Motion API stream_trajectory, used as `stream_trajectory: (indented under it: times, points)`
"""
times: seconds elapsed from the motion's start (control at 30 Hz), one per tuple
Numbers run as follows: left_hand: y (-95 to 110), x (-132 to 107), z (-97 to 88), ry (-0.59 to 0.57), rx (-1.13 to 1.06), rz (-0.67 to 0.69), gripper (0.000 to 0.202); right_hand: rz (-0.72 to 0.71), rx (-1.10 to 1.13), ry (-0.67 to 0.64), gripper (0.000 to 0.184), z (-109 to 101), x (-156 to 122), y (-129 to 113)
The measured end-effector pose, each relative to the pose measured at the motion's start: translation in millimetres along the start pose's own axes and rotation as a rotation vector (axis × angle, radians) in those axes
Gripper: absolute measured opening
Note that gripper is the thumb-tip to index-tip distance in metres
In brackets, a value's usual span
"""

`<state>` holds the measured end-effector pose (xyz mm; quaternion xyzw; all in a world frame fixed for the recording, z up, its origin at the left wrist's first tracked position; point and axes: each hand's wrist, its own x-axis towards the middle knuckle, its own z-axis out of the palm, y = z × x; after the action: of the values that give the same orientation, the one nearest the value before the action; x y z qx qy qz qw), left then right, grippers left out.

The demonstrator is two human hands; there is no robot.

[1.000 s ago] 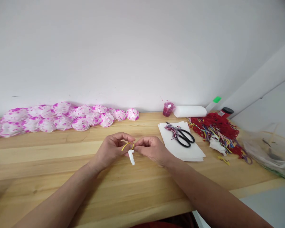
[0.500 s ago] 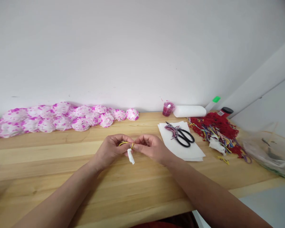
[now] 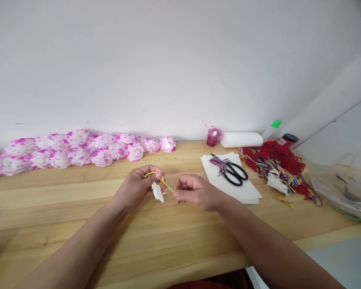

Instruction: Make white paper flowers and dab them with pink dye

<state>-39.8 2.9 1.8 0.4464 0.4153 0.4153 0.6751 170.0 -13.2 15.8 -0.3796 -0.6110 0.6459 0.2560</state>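
Observation:
My left hand (image 3: 136, 184) pinches a yellow string (image 3: 151, 174) looped around a small folded white paper piece (image 3: 157, 192) with a jagged edge, which hangs below the fingertips. To its right, my right hand (image 3: 194, 192) is closed on the other end of the same string, which runs taut between the two hands. Both hands are above the wooden table (image 3: 156, 241). Black-handled scissors (image 3: 235, 174) lie on a stack of white paper sheets (image 3: 237, 194) right of my right hand, with a small bundle of purple and white strings (image 3: 219, 164) over the blades.
Pink-spotted white paper puffs (image 3: 78, 148) line the wall at left. Along the back right stand a cup of purplish liquid (image 3: 213, 138), a white roll (image 3: 242, 139), a green-capped bottle (image 3: 272, 127) and a black-lidded jar (image 3: 288, 140). Tangled red and coloured strings (image 3: 279, 160) and a clear plastic bag (image 3: 343, 192) lie at right.
My right hand has moved away to the right from my left, drawing out the yellow string. The white paper piece has turned and now shows its jagged edge.

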Motion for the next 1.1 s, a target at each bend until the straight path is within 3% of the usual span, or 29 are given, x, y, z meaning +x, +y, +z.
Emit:
stream_trajectory:
  times: [0.17,0.33,0.47,0.57,0.67,0.7,0.8,0.97,1.1]
  points:
    - [0.7,0.1,1.7,0.034,0.007,0.067,0.027,-0.055,-0.065,-0.097,0.013,5.5,-3.0,4.8]
    - [-2.4,-3.9,7.4,0.196,0.106,0.119,0.027,-0.253,-0.419,-0.05,0.013,24.3,-8.5,2.4]
    - [-3.0,-4.9,10.0,0.201,0.108,0.135,0.028,-0.373,-0.546,-0.024,0.017,33.0,-7.2,4.7]
    - [-0.7,-2.5,8.7,0.166,0.145,0.09,0.03,-0.354,-0.602,-0.019,0.015,31.5,-4.0,10.6]
    - [1.5,0.2,6.9,0.195,0.163,0.039,0.034,-0.29,-0.692,0.17,0.008,28.3,-1.2,15.3]
    - [1.5,0.6,6.7,0.205,0.153,0.04,0.037,-0.28,-0.699,0.27,0.017,27.8,-0.4,16.1]
    - [-0.9,-0.2,7.3,0.161,0.104,0.054,0.047,-0.288,-0.618,0.483,0.052,28.4,2.0,16.8]
    - [-4.3,-3.9,10.1,0.026,0.033,0.025,0.047,-0.23,-0.376,0.509,0.019,24.3,9.3,16.4]
    - [-1.2,-4.6,10.2,-0.019,0.093,-0.037,0.05,-0.143,-0.073,0.487,0.024,12.2,15.0,15.8]
